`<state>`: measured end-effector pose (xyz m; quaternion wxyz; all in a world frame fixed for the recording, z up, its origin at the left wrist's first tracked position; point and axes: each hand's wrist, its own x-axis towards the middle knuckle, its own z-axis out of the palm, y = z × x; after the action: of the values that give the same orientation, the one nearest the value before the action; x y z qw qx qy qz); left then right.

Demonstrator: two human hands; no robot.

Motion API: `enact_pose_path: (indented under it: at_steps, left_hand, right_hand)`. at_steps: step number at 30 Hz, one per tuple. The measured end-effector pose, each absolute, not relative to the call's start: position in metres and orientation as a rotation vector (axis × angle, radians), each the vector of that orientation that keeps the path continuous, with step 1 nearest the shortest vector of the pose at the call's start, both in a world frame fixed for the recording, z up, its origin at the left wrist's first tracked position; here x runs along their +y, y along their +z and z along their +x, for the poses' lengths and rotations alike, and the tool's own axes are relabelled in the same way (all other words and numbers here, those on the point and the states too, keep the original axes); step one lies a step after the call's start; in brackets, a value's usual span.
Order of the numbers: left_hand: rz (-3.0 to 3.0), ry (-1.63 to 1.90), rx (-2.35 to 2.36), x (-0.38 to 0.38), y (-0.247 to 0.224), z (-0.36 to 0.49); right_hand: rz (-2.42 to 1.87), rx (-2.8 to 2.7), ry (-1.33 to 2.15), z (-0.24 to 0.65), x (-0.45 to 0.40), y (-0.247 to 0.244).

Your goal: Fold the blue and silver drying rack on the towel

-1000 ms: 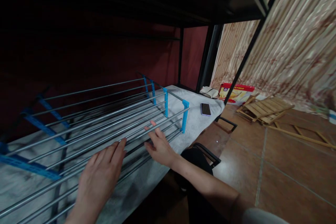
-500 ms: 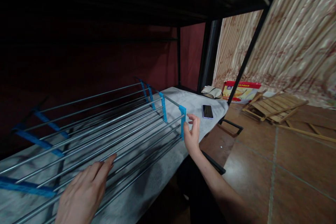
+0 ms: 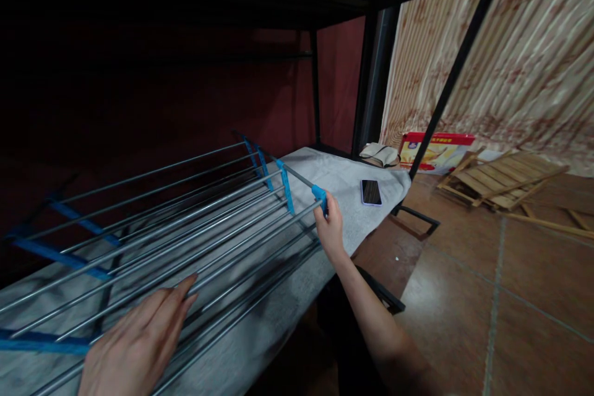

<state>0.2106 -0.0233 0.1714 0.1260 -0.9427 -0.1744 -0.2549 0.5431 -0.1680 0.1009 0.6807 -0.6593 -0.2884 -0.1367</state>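
Observation:
A metal drying rack (image 3: 199,218) with blue plastic end pieces lies across the grey cloth surface (image 3: 278,334), its rods running from lower left to the centre. My right hand (image 3: 330,229) is closed round the blue corner piece (image 3: 318,193) at the rack's right end, thumb on the near side. On the left, my left hand (image 3: 139,337) rests over the rods with its fingers wrapped on a rod; the palm side is hidden.
A phone (image 3: 371,192) lies on the cloth right of the rack. Beyond are an open notebook (image 3: 379,153), a black metal frame post (image 3: 457,71), a red and yellow box (image 3: 436,152) and wooden slats (image 3: 510,179) on the floor.
My right hand has moved onto the blue corner piece and closed round it. My left hand has shifted slightly down and left along the rods. The view has moved a little.

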Motion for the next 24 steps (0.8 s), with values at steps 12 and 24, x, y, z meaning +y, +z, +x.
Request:
enact_pose_path:
  at_steps: [12,24]
  left_hand:
    - [-2.723,-0.609,-0.414,-0.024,0.175,0.221]
    - [-2.695,-0.66,-0.29,-0.019,0.176,0.223]
  right_hand:
    - [-1.426,-0.571,-0.252,0.534,-0.158,0.101]
    - [-1.329,-0.551,-0.231,0.534,-0.156,0.097]
